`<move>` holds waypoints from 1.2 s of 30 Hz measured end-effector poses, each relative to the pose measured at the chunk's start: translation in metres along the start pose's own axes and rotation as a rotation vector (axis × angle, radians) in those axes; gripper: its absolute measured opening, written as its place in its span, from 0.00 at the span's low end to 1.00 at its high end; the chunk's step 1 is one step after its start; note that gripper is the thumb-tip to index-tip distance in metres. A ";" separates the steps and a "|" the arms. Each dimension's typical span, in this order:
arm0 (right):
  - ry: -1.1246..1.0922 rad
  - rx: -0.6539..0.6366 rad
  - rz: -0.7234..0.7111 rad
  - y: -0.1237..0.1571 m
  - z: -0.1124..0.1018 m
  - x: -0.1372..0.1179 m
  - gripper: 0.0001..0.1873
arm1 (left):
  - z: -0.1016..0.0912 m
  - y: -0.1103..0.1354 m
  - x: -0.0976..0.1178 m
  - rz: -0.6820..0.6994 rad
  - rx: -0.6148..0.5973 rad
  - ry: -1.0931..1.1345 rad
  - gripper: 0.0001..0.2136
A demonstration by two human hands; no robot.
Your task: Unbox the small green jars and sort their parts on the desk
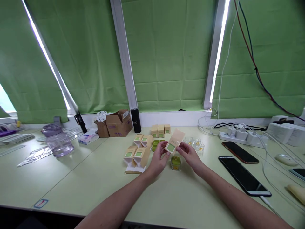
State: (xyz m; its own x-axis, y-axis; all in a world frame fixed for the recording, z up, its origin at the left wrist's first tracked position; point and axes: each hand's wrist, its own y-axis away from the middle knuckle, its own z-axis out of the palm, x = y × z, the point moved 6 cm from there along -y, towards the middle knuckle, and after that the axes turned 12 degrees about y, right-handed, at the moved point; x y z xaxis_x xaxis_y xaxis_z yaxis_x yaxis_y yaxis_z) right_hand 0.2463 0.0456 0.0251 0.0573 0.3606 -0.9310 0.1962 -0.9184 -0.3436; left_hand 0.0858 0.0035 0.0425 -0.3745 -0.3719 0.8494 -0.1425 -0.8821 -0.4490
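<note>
Between my two hands is a small kraft paper box (176,137) with a green square on its front and its top flap up; whether it is folded flat I cannot tell. My left hand (158,158) pinches its lower left side, and my right hand (190,156) grips the lower right edge. Just below it a small clear jar with an olive-green lid (175,161) stands on the table. Green lids (154,145) lie behind my left hand. Several clear jars (196,143) with yellowish centres sit beyond my right hand. More kraft boxes (138,153) lie partly opened to the left.
Three closed kraft boxes (161,129) stand at the back, near a black cylinder (135,121) and a cardboard box (119,124). A purple-tinted bottle (57,141) is at left. Phones (244,175), a power strip (243,138) and loose cables occupy the right side.
</note>
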 end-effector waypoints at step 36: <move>-0.005 -0.022 0.075 0.006 0.000 -0.010 0.28 | 0.002 0.001 0.006 -0.023 0.004 -0.159 0.26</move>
State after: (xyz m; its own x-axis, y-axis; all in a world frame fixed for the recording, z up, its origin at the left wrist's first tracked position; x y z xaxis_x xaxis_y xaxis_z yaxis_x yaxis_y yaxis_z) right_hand 0.2468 0.0363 0.0324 0.0676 0.2896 -0.9548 0.2129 -0.9391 -0.2697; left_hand 0.0849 -0.0004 0.0470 -0.2213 -0.3926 0.8927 -0.1457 -0.8918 -0.4284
